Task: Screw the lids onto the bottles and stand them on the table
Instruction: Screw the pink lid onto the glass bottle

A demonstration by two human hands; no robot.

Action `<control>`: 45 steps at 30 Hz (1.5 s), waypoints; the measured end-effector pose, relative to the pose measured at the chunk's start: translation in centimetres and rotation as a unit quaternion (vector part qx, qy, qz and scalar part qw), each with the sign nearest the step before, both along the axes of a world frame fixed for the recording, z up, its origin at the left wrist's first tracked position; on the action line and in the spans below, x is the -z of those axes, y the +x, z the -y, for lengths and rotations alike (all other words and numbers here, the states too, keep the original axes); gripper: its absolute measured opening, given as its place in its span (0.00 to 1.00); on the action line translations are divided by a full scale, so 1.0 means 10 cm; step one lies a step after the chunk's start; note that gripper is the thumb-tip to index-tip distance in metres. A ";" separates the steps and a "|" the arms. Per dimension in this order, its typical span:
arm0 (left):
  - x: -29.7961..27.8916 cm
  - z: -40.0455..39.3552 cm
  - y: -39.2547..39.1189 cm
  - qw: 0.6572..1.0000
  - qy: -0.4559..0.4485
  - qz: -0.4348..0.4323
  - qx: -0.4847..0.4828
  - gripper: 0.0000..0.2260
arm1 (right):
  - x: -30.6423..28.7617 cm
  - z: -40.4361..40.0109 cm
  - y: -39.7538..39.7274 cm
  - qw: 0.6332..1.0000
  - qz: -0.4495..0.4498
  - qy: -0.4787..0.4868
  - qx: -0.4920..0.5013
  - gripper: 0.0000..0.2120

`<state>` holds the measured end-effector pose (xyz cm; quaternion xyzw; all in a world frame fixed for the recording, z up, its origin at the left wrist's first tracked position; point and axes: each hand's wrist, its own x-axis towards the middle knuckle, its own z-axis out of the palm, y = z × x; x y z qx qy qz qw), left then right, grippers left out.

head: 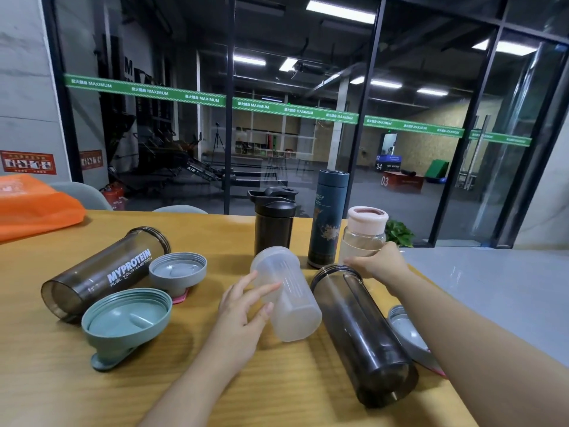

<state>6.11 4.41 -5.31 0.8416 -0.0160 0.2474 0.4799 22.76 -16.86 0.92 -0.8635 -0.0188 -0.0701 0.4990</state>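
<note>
Spanning the lower frame, wooden table (pixel 215 380) holds all the bottles and lids. Largest item: MYPROTEIN bottle (pixel 104 272), smoky dark, lying on its side at left, no lid, open mouth pointing away. Dark tinted bottle (pixel 363 331) lies on its side right of centre, lidless, threaded mouth toward the back. Teal flask (pixel 328 218) stands upright at the back, capped. Black shaker (pixel 274 223) stands upright left of it, lid on. Frosted clear bottle (pixel 288 295) lies tilted between the hands, lidless. Pink-lidded glass bottle (pixel 365 234) stands upright just beside the flask, lid on. Green lid (pixel 126 318) sits upside down in front of the MYPROTEIN bottle. Grey lid (pixel 178 271) sits upside down just behind it. Another grey lid (pixel 406 331) is partly hidden behind the right forearm, on its side.

Left hand (pixel 243 315): fingers spread loosely open, fingertips (pixel 271 288) touching the side of the frosted clear bottle, not wrapped around it. Right hand (pixel 378 261): fingers curled around the lower part of the pink-lidded glass bottle, grasping it, thumb near the dark tinted bottle's mouth.
</note>
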 end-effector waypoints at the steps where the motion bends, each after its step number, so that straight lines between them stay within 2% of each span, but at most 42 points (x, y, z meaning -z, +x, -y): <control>1: 0.00 0.00 0.00 1.000 0.001 -0.001 0.001 0.18 | 0.00 0.00 0.01 1.000 -0.002 0.001 -0.001 0.14; 6: 0.00 0.00 -0.01 1.000 -0.003 -0.002 0.002 0.18 | 0.02 -0.01 0.03 1.000 -0.004 0.014 0.003 0.14; 10: 0.00 0.01 0.00 1.000 -0.019 0.002 0.003 0.16 | 0.01 -0.03 0.03 1.000 -0.003 0.013 -0.003 0.19; 17: 0.04 -0.02 0.03 1.000 -0.021 0.011 -0.006 0.16 | 0.05 -0.02 0.05 1.000 0.012 0.006 -0.010 0.18; 21: 0.03 -0.01 0.02 1.000 -0.012 0.024 -0.007 0.17 | 0.09 0.00 0.08 1.000 0.004 -0.006 -0.026 0.25; 23: 0.03 -0.02 0.02 0.999 -0.009 0.030 -0.009 0.17 | 0.10 0.02 0.08 0.999 -0.010 -0.003 -0.034 0.25; 29: 0.04 -0.04 -0.01 0.999 -0.009 0.047 -0.021 0.18 | 0.02 0.07 -0.15 0.996 -0.029 0.006 -0.084 0.19; 31: 0.06 -0.05 -0.02 0.998 -0.002 0.052 -0.025 0.18 | -0.03 0.08 -0.31 0.995 -0.018 0.014 -0.097 0.15; 34: 0.08 -0.06 -0.03 0.998 0.006 0.054 -0.031 0.17 | -0.09 0.09 -0.56 0.992 0.015 0.003 -0.126 0.14; 38: 0.09 -0.04 -0.07 0.997 0.019 0.060 -0.039 0.17 | -0.11 0.05 -0.88 0.989 0.016 -0.014 -0.144 0.17; 39: 0.08 -0.04 -0.08 0.997 0.023 0.060 -0.041 0.16 | -0.11 0.03 -0.96 0.990 0.008 -0.033 -0.139 0.21; 42: 0.08 -0.01 -0.11 0.996 0.041 0.057 -0.053 0.17 | -0.03 -0.03 -1.11 0.984 -0.030 -0.127 -0.120 0.42; 45: 0.08 0.01 -0.13 0.995 0.054 0.058 -0.061 0.18 | 0.04 -0.08 -1.19 0.970 -0.025 -0.200 -0.139 0.46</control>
